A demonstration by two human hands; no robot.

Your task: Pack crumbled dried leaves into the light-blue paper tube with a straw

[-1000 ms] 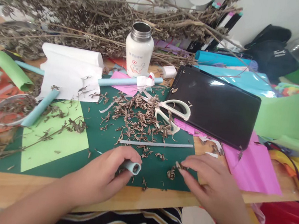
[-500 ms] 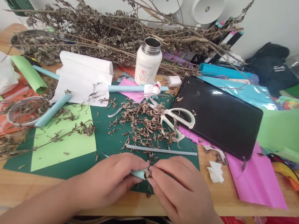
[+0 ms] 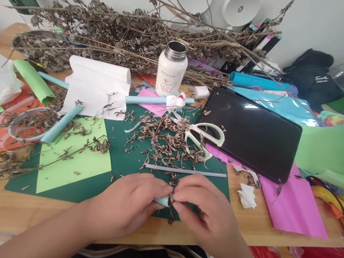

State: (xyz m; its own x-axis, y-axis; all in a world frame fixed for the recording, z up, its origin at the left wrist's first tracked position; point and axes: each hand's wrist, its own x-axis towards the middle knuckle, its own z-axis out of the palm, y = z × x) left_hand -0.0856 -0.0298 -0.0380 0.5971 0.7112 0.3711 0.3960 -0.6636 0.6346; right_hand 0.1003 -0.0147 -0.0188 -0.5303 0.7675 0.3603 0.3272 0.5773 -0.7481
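Note:
My left hand is wrapped round a light blue paper tube, its end facing right. At that end, my right hand pinches bits of dried leaf between thumb and fingers. Most of the tube is hidden inside my left palm. Just beyond the hands a thin pale glue stick lies across the green cutting mat. A loose heap of crumbled dried leaves is spread behind it, with white-handled scissors resting at its right side.
An open white bottle stands at the back before a pile of dried stalks. A black tablet lies to the right. On the left are a light green sheet, another blue tube and a tape roll.
My right hand has moved left from the mat's right side to the tube's end, carrying dried leaf. My left hand keeps hold of the tube. The whole view has shifted slightly.

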